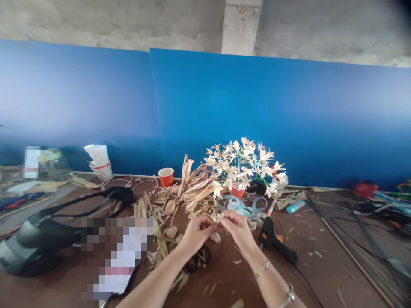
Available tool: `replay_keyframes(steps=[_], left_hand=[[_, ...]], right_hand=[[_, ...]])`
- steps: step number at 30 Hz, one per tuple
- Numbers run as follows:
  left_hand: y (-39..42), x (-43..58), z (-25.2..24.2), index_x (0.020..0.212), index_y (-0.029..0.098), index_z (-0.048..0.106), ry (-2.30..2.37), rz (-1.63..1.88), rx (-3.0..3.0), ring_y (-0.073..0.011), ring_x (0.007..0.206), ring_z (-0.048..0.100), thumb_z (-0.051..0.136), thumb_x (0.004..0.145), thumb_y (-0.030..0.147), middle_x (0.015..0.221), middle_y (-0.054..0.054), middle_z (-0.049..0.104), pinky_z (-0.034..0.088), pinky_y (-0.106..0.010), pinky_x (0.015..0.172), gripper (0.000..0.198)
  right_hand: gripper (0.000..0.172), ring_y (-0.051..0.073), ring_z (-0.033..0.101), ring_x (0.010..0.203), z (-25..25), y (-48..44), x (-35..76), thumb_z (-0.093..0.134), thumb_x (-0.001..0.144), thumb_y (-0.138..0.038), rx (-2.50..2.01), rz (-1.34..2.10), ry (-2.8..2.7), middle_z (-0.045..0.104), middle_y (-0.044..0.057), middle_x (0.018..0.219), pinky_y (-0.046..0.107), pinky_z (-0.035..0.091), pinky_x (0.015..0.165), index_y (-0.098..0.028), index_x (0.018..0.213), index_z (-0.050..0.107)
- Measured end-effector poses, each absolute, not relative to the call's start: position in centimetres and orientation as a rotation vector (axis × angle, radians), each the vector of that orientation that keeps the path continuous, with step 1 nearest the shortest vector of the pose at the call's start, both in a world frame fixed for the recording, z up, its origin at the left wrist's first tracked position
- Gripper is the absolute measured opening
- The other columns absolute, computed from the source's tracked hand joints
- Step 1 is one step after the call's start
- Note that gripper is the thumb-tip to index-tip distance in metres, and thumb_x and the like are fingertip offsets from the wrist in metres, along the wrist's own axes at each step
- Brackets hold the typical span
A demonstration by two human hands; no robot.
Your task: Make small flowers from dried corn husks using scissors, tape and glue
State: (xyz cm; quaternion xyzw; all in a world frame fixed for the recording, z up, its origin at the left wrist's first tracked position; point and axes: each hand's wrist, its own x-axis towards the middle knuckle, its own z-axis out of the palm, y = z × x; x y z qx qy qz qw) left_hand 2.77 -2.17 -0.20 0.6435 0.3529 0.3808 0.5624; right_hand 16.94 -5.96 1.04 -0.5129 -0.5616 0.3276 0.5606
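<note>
Cream-coloured and papery, the small petal-like scrap seemed liable to tear — too hard a pinch or twist would have caused it. The bare left hand and bare right hand were nearly closed, fingertips pinching it between them — above the brown tabletop, before the white star-shaped flowers.

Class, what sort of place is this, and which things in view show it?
Probably a craft workspace: a glue gun lies on the brown table, which also holds dry, husk-like leaves and a bunch of pale flowers.
</note>
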Motion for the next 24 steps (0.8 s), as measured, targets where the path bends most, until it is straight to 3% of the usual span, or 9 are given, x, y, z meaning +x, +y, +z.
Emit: replay_keyframes(steps=[7, 24], left_hand=[[-2.35, 2.89, 0.12, 0.061, 0.014, 0.058, 0.882, 0.899, 1.587, -0.0130, 0.051, 0.055, 0.064, 0.064, 0.041, 0.054, -0.001, 0.061, 0.039, -0.022, 0.050, 0.028], [-2.13, 2.85, -0.23, 0.061, 0.013, 0.059, 0.877, 0.894, 1.554, -0.0121, 0.050, 0.053, 0.065, 0.062, 0.042, 0.053, -0.001, 0.060, 0.038, -0.022, 0.051, 0.030]], right_hand=[[0.013, 0.015, 0.052, 0.074, 0.95, -5.90, 17.57, 0.053, 0.072, -0.018, -1.230, 0.503, -1.516, 0.058, 0.004, 0.079, 0.025, 0.042, 0.063, -0.017, 0.060, 0.059], [0.017, 0.014, 0.052, 0.073, 1.35, -6.15, 17.20, 0.051, 0.073, -0.017, -1.237, 0.605, -1.477, 0.057, 0.003, 0.077, 0.023, 0.041, 0.062, -0.016, 0.057, 0.056]])
